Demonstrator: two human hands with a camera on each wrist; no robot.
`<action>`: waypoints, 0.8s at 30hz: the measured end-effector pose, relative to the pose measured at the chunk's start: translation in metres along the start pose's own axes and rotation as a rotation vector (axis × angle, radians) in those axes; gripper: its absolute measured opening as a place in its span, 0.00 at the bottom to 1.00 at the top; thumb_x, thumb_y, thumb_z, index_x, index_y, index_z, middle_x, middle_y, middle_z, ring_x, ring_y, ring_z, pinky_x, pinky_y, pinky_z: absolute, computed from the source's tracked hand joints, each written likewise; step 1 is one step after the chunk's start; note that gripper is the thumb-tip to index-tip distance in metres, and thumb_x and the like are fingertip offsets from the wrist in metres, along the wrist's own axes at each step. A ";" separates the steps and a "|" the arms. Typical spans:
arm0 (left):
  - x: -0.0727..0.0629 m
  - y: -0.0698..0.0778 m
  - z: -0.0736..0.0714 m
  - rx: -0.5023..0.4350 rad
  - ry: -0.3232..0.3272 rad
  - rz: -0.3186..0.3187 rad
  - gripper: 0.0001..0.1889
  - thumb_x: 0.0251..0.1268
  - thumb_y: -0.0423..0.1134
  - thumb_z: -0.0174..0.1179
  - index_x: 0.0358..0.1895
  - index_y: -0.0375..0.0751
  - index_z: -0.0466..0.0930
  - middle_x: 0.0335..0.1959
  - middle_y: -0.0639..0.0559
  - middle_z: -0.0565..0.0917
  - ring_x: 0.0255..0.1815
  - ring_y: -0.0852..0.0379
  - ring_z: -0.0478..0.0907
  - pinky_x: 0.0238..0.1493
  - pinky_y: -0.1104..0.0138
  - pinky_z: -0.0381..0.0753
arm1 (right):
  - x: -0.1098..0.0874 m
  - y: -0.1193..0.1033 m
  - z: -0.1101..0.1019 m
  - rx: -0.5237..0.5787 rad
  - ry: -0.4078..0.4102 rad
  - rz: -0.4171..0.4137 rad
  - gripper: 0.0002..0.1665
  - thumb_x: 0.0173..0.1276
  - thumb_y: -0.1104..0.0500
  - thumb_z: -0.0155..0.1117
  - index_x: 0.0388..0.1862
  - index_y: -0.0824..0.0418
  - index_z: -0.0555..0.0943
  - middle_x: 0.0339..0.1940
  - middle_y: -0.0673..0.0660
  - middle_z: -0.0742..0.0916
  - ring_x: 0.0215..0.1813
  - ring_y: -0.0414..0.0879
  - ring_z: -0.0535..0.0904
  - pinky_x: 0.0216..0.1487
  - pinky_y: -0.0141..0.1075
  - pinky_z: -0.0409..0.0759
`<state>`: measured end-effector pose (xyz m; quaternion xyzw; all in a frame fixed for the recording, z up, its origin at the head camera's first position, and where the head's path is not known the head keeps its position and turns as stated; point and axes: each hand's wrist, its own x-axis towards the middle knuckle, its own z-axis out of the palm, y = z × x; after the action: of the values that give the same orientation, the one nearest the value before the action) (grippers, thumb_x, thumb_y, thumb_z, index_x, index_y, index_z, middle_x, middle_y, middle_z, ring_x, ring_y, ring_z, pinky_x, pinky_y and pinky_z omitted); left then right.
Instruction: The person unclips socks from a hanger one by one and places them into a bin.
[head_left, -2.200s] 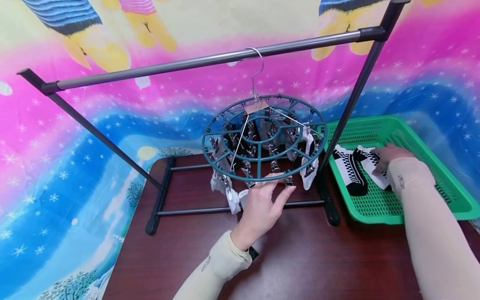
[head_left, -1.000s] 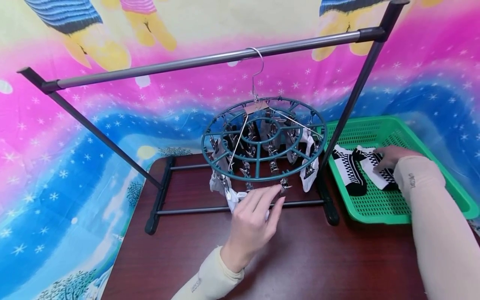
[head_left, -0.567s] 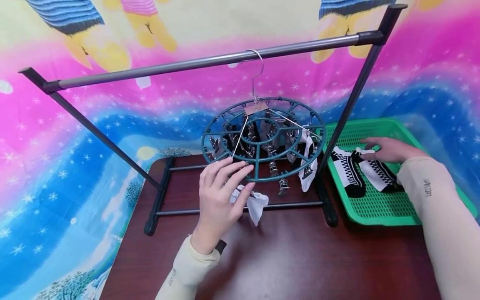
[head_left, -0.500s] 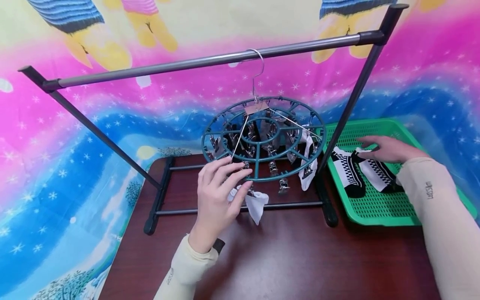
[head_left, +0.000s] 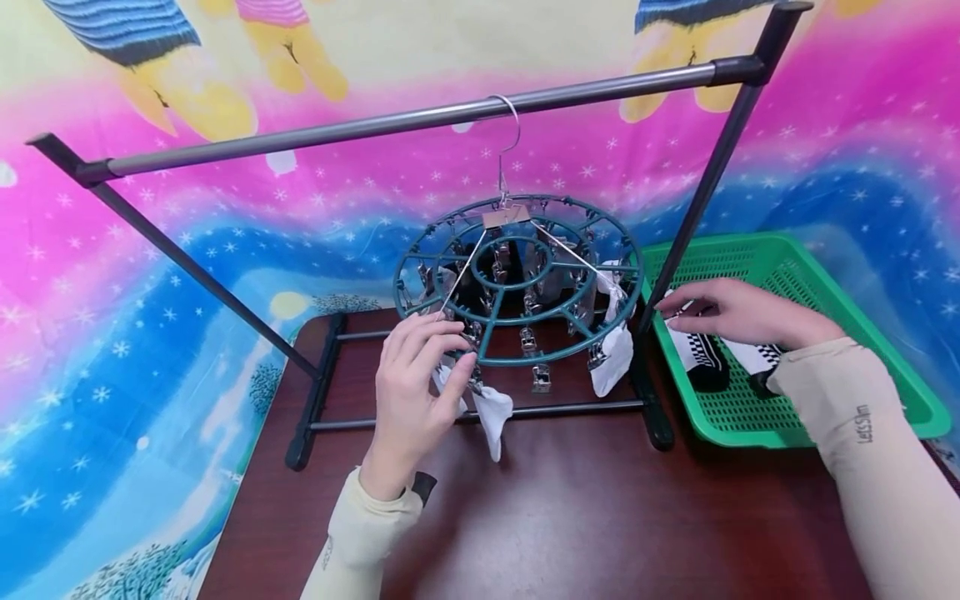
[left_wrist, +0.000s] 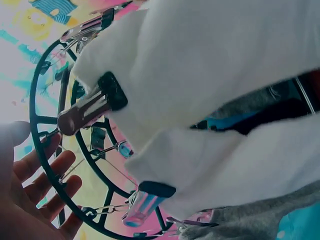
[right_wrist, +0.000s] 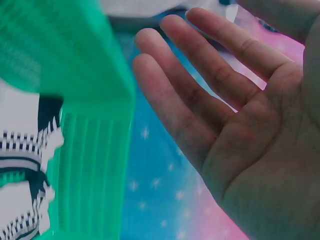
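A round green clip hanger (head_left: 510,362) hangs by its metal hook from a rack bar. White socks (head_left: 493,417) and darker ones are clipped beneath it. My left hand (head_left: 416,400) is at its front left rim, fingers spread and lightly bent. In the left wrist view, those fingers (left_wrist: 62,162) reach behind the ring, beside white socks (left_wrist: 195,60) held by metal clips. My right hand (head_left: 750,312) hovers over the left side of the green basket (head_left: 738,437), palm empty and fingers extended. Black-and-white checkered socks (head_left: 708,375) lie in the basket, partly hidden beneath that hand.
The dark metal rack (head_left: 300,137) stands on a reddish-brown table (head_left: 570,517). Its right post (head_left: 701,196) rises between the hanger and the basket. Bare clips (head_left: 540,377) dangle at the hanger's front. A colourful printed cloth (head_left: 202,200) covers the wall behind.
My left hand has moved from a front clip to the left rim. The hanger has turned, its front side shifting left. My right hand has left the basket socks and moved left, empty.
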<state>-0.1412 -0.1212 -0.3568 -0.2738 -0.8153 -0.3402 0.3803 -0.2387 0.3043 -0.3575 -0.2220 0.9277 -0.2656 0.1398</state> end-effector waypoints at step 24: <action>-0.003 -0.037 -0.012 -0.062 0.054 -0.129 0.13 0.77 0.41 0.59 0.55 0.40 0.87 0.64 0.45 0.82 0.76 0.45 0.68 0.78 0.48 0.62 | 0.007 -0.052 0.070 0.166 -0.063 -0.188 0.25 0.74 0.52 0.69 0.63 0.65 0.78 0.53 0.59 0.87 0.50 0.46 0.88 0.53 0.42 0.87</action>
<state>-0.1600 -0.1542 -0.3663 -0.2229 -0.8099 -0.3963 0.3706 -0.2009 0.2308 -0.3872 -0.3036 0.8729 -0.3464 0.1611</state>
